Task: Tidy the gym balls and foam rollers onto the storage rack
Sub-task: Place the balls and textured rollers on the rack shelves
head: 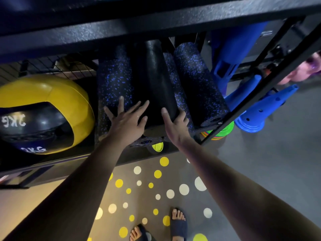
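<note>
- A person stands at a dark metal rack and looks down along both bare arms to a shelf of foam rollers.
- The black roller lies lengthwise on top of the pile, its near end under both hands and its far end beyond the fingertips, under the top beam.
- The left hand lies flat with its fingers spread and straight. They rest on the left side of the black roller and grip nothing.
- The right hand holds the black roller's right edge. The thumb lies along the top, and the other fingers bend round the side, down into the gap beside it.
- A blue-speckled roller lies just left of the left fingers. Another speckled roller lies just right of the right fingers, and a 3rd peeks out beneath, between the 2.
- Judged by its look, the black roller is light, stiff foam with a matte, grippy skin. It will likely roll sideways off the pile, so hold it on both flanks near the end and push it straight in.
- Well to the left of the left hand sits a yellow and black ball. It looks heavy and probably needs 2 hands underneath.
- White writing on the ball reads "3KG", upside down. A 2nd mark lower down ends in "KG", and its digit is unclear.
- No brand name is readable.
- Blue cones stand to the right, past the rack's frame.
</note>
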`<control>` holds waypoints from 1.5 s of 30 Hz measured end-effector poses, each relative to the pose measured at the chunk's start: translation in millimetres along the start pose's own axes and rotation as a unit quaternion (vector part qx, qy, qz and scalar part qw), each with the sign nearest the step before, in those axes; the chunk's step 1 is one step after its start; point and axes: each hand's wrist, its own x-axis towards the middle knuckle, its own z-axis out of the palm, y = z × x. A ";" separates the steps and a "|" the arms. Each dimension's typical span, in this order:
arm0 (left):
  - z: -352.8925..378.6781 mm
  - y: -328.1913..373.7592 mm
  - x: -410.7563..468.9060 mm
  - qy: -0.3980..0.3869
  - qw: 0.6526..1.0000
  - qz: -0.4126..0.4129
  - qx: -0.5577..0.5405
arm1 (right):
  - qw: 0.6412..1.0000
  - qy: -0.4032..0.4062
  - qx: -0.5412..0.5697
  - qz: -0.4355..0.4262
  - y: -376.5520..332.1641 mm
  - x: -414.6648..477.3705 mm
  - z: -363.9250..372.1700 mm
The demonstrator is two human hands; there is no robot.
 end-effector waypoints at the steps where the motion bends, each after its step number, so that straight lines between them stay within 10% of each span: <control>1: -1.5 1.0 0.1 -0.007 1.000 -0.001 0.008 | 1.000 -0.009 0.019 0.010 0.9 2.6 -2.8; 7: -7.3 44.0 14.7 0.089 0.995 0.040 -0.016 | 0.993 0.051 0.106 0.026 36.1 24.9 -51.4; 12: 12.2 80.2 37.3 -0.067 0.994 0.078 0.035 | 0.971 0.120 0.170 0.119 108.2 82.1 -98.0; 24: 22.8 83.1 45.4 -0.088 0.988 0.046 0.119 | 0.909 0.053 0.370 0.184 91.0 128.7 -83.2; 45: 25.8 84.1 47.8 -0.076 0.986 0.054 0.138 | 0.948 0.068 0.285 0.126 169.7 111.7 -80.9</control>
